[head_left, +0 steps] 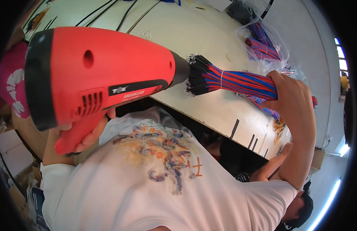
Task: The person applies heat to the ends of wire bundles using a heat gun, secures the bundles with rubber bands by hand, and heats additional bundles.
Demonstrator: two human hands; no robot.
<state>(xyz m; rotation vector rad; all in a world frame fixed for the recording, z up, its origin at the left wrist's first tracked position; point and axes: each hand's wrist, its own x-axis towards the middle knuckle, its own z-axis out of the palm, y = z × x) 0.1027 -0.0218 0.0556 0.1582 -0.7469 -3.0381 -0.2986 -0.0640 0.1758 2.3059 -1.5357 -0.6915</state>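
Note:
My left hand point(91, 134) is closed around the grip of a large red and black heat gun point(124, 57), which spans the left half of the view. Its dark nozzle point(181, 69) points right, right up against the near end of a wire bundle point(244, 82). Red and blue wires make up this bundle, bound by a thin tie. Black sleeves point(201, 73) and small metal terminals show at the end facing the nozzle. My right hand point(294, 96) wraps round the other end of the bundle, above the table; part of the wires is hidden behind its fingers.
On the pale table point(209, 34), more red and blue bundles point(265, 48) lie in clear plastic. Others sit under my right hand, beside yellow wires point(279, 129). Black strips point(252, 141) lie near the table edge. A person point(297, 206) is at lower right; pink patterned cloth point(15, 82) shows at left.

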